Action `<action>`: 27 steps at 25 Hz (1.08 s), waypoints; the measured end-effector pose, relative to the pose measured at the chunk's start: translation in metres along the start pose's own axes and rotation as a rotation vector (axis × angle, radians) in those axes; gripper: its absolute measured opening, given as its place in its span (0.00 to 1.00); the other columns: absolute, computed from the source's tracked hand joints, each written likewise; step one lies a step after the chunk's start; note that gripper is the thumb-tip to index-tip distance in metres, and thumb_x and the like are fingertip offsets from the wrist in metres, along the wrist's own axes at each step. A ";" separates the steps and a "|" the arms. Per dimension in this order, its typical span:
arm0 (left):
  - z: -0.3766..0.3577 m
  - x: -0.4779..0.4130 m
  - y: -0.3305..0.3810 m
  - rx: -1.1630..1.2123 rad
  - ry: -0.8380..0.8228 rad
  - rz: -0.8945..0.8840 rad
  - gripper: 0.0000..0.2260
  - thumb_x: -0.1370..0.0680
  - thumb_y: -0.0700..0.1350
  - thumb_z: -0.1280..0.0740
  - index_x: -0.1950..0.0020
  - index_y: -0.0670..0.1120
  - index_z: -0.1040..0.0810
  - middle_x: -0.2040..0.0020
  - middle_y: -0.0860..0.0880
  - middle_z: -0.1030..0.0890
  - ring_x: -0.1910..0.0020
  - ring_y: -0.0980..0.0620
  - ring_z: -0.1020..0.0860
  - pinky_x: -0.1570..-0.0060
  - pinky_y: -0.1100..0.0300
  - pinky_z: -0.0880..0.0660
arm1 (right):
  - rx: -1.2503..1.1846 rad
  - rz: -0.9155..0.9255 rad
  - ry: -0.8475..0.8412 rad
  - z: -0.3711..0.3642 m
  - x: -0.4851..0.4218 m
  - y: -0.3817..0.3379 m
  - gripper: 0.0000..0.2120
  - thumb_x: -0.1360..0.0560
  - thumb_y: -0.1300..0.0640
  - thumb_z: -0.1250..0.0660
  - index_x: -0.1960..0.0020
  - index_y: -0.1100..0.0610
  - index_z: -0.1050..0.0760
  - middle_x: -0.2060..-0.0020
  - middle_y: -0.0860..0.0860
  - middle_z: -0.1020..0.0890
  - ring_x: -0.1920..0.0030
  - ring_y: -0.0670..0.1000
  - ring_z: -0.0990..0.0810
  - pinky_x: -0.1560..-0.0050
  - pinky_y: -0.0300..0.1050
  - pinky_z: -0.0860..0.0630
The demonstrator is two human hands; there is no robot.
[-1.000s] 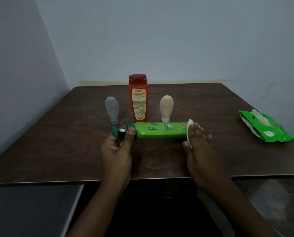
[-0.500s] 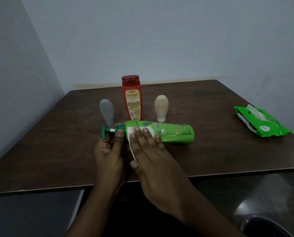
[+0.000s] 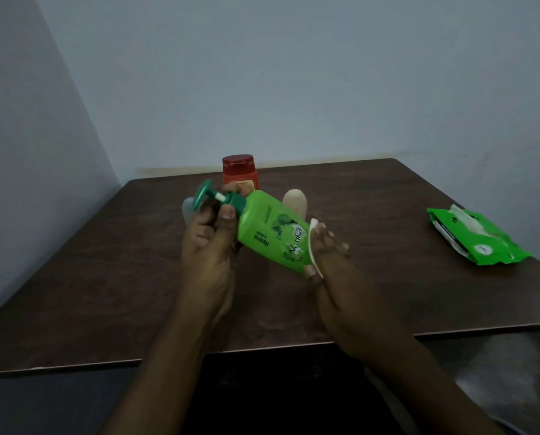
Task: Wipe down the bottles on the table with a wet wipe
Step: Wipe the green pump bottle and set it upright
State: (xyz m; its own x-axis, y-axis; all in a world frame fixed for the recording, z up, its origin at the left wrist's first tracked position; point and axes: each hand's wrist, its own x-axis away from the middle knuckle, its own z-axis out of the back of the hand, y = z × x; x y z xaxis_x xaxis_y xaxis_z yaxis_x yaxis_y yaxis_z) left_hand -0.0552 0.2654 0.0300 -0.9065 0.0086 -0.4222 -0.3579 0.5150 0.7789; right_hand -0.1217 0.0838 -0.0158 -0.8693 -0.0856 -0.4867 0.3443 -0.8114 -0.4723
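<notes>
the green bottle (image 3: pixel 270 232) is up in the air, over the middle of the dark bench (image 3: pixel 105 277). it is tilted, with its pump top (image 3: pixel 203 196) pointing up and away to the left and its flat bottom pointing down toward the right. white words run along its side.

the left hand (image 3: pixel 207 243) grips the green bottle at its neck, just under the pump. the thumb lies on the near side of the neck and the fingers curl round the far side.

the right hand (image 3: pixel 334 271) is at the bottom end of the green bottle. it presses a white wet wipe (image 3: pixel 313 246) against that end. the fingers lie fairly straight over the wipe and the thumb is under it, so the wipe sits between the hand and the bottle.

behind the green bottle stands a red bottle (image 3: pixel 239 174) with a dark red cap. only its top part shows. just right of the red bottle, and also behind the green one, is a small cream bottle (image 3: pixel 295 200). left of the green bottle's pump, a small grey bottle (image 3: pixel 187 211) peeks out past the left hand. most of it is hidden.

far to the right of the green bottle, near the right edge of the bench, lies a green pack of wipes (image 3: pixel 479 238). a white wipe sticks out of its top.

pale walls stand behind and to the left of the bench.
</notes>
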 end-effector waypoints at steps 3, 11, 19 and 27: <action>-0.015 -0.019 0.008 -0.049 -0.094 0.001 0.12 0.16 0.42 0.37 0.34 0.43 0.22 0.42 0.48 0.15 0.43 0.52 0.17 0.44 0.57 0.20 | -0.064 0.178 0.076 0.003 -0.016 -0.021 0.29 0.17 0.55 0.45 0.19 0.58 0.51 0.19 0.50 0.50 0.19 0.47 0.54 0.20 0.52 0.50; -0.020 -0.016 0.019 -0.123 -0.136 0.029 0.15 0.20 0.43 0.36 0.34 0.43 0.21 0.39 0.45 0.15 0.40 0.49 0.16 0.42 0.55 0.20 | 0.042 0.345 0.164 0.010 -0.048 -0.033 0.27 0.16 0.57 0.47 0.20 0.61 0.49 0.19 0.53 0.49 0.19 0.51 0.53 0.21 0.57 0.49; -0.036 -0.054 0.040 -0.262 -0.415 0.093 0.13 0.18 0.43 0.36 0.36 0.45 0.19 0.38 0.46 0.15 0.37 0.48 0.18 0.40 0.56 0.21 | -0.231 0.288 0.212 0.028 -0.053 -0.030 0.27 0.17 0.61 0.47 0.20 0.59 0.49 0.19 0.50 0.47 0.19 0.51 0.50 0.21 0.59 0.48; -0.026 -0.060 0.031 -0.328 -0.130 0.095 0.11 0.16 0.40 0.35 0.35 0.40 0.20 0.43 0.43 0.13 0.45 0.48 0.15 0.47 0.53 0.17 | -0.162 0.224 -0.023 0.012 -0.021 0.000 0.27 0.16 0.55 0.46 0.19 0.53 0.48 0.20 0.44 0.47 0.20 0.44 0.48 0.21 0.50 0.47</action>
State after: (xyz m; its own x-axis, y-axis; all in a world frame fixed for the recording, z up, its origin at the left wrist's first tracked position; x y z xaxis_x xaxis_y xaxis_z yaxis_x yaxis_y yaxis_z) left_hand -0.0179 0.2589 0.0917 -0.9105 0.1627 -0.3801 -0.3457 0.2047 0.9157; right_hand -0.1077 0.0787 0.0037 -0.7725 -0.2673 -0.5760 0.5794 -0.6680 -0.4670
